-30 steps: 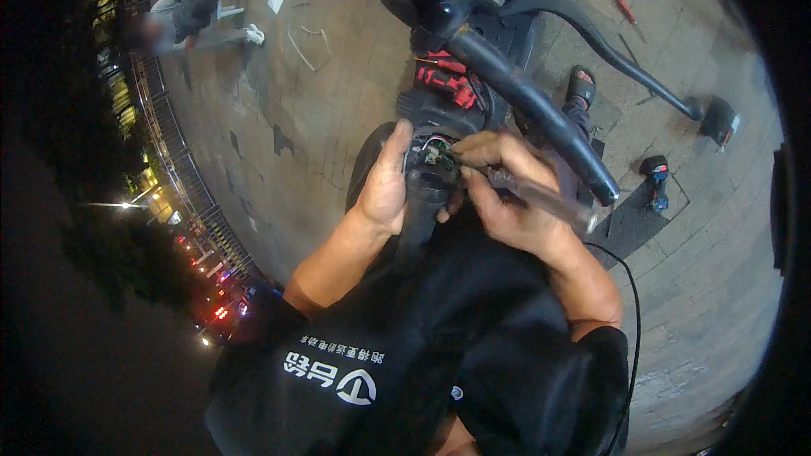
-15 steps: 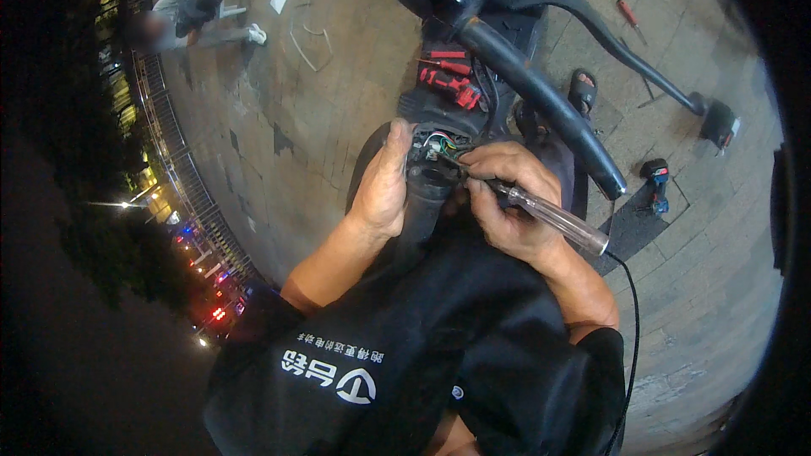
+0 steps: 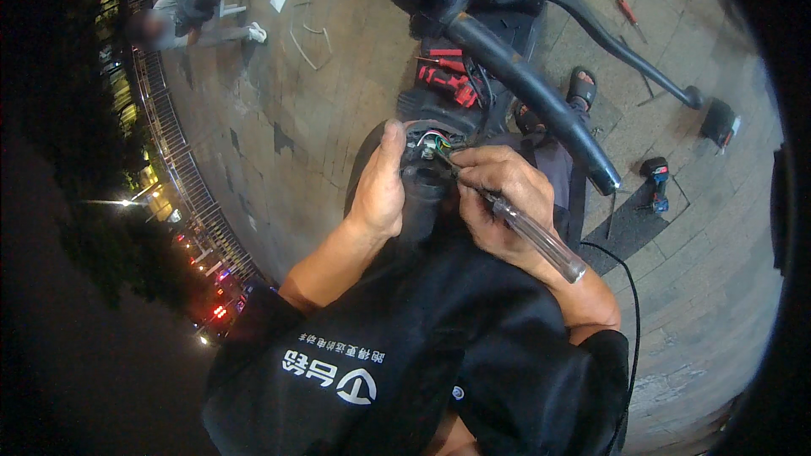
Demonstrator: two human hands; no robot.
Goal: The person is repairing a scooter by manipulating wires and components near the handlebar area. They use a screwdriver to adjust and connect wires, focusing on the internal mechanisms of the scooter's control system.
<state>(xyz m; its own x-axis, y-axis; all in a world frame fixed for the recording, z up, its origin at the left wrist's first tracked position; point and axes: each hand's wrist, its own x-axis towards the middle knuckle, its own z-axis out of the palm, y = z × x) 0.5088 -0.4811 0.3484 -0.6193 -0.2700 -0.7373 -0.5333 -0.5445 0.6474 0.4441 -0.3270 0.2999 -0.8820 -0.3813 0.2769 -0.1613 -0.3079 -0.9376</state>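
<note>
A black housing (image 3: 422, 176), apparently part of a scooter, sits before me with its inside exposed. Coloured wires (image 3: 437, 140) and small metal contacts show in the opening. My left hand (image 3: 378, 190) cups the housing's left side, thumb up along the rim; its other fingers are hidden beneath. In my right hand (image 3: 504, 190) is a screwdriver (image 3: 541, 241) with a clear handle, pinched near its shaft. The shaft slants left into the opening, beside the wires. Exactly what the tip touches is too small to tell.
A black handlebar (image 3: 528, 93) with a brake lever (image 3: 591, 21) crosses above my hands. Red-handled tools (image 3: 448, 84) lie just beyond the housing. A cordless drill (image 3: 657, 181) and another screwdriver (image 3: 627, 12) are on the pavement. A sandalled foot (image 3: 581, 84) shows at right; a person (image 3: 198, 21) sits far left.
My right hand has shifted slightly left, and the screwdriver's handle end has swung down and left. My left hand has stayed nearly in place. The handlebar appears slightly lower and left.
</note>
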